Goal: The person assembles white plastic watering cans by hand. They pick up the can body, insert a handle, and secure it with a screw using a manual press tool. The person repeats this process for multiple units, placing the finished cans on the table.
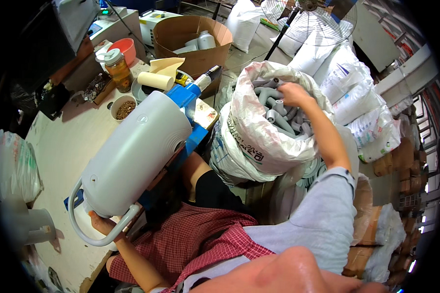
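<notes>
A large grey plastic cylindrical housing (134, 151) lies tilted over the worktable's edge against a blue bench fixture (185, 96). A curved grey tube handle (105, 241) loops out from its near end. My left hand (102, 224) grips that near end inside the loop, its fingers partly hidden by the housing. To the right, my right hand (294, 94) reaches into an open white woven sack (244, 141) full of curved grey plastic tube pieces (283, 117). Its fingers are curled down at the pieces near the sack's far side, and their tips are hidden.
On the worktable (49, 161) stand a lidded jar (117, 71), a red bowl (126, 49) and a cup of small brown parts (123, 107). Behind are a cardboard box (193, 36) with grey containers and a standing fan (308, 19). Stuffed white sacks (344, 83) line the right.
</notes>
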The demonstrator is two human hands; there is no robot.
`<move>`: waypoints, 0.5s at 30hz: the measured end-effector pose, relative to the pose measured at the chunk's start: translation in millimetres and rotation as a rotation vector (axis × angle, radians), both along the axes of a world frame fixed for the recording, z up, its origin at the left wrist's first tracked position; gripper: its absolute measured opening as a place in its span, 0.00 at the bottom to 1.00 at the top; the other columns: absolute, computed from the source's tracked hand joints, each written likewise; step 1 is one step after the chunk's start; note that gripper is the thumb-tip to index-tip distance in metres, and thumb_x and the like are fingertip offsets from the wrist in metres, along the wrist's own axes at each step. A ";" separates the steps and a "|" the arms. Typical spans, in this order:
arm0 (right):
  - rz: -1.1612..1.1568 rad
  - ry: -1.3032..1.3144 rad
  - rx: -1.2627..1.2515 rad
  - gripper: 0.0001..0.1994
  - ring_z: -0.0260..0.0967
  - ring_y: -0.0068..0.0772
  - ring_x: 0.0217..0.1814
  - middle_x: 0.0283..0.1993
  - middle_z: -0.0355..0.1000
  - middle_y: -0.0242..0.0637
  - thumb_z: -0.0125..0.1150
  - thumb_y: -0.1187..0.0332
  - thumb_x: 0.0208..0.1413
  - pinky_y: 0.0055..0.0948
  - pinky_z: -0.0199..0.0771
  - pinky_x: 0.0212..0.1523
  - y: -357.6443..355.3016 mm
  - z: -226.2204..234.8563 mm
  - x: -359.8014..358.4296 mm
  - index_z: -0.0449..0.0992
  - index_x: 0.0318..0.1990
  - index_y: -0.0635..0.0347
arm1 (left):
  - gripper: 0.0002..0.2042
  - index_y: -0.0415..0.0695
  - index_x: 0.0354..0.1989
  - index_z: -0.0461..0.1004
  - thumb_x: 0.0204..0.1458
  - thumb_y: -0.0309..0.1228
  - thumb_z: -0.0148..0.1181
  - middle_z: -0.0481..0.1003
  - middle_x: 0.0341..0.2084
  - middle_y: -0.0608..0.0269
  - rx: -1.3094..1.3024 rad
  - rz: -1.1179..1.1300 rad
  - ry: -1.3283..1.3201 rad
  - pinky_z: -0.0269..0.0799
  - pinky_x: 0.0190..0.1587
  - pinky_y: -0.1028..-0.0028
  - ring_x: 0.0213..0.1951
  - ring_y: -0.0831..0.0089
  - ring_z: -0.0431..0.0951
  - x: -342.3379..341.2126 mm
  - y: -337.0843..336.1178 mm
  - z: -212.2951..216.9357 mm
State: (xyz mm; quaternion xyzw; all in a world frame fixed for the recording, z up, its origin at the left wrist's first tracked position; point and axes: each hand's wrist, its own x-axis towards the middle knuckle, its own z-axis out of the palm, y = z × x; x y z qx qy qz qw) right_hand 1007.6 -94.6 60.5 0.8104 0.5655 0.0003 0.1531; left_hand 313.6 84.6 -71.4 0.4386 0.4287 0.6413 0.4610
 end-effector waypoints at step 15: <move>0.538 0.356 0.848 0.12 0.71 0.48 0.32 0.37 0.71 0.45 0.65 0.77 0.48 0.34 0.71 0.34 36.3 111.3 -169.6 0.73 0.42 0.60 | 0.24 0.36 0.43 0.75 0.59 0.51 0.56 0.75 0.34 0.64 -0.105 -0.060 0.158 0.70 0.37 0.72 0.35 0.75 0.73 -37.8 6.8 -68.5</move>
